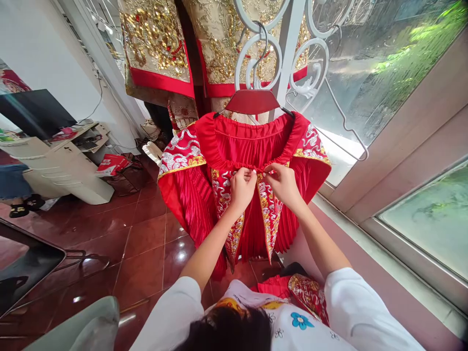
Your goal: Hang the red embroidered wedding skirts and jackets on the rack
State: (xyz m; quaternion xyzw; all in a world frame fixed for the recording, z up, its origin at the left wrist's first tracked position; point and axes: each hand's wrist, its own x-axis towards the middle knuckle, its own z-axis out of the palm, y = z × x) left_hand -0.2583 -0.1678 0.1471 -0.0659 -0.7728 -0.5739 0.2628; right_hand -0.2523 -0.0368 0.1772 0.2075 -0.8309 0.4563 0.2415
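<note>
A red pleated skirt (186, 204) with silver and gold embroidered panels hangs in front of me from a dark red hanger (252, 101). The hanger's clips grip the skirt's gathered waistband at both sides, and its hook sits on white scrolled ironwork. At the front middle of the waistband, my left hand (243, 187) pinches the red cloth between thumb and finger. Close beside it on the right, my right hand (281, 183) pinches the same waistband edge. The fingertips of the two hands almost meet. Whatever small part lies between them is hidden.
Gold-sequined garments (157, 44) hang behind the skirt. A bare wire hanger (345, 122) hangs by the window (409, 58) on the right. More red embroidered cloth (309, 292) lies low near my body. At left stand a desk (69, 170) with a monitor (34, 114) and another person's legs (14, 183).
</note>
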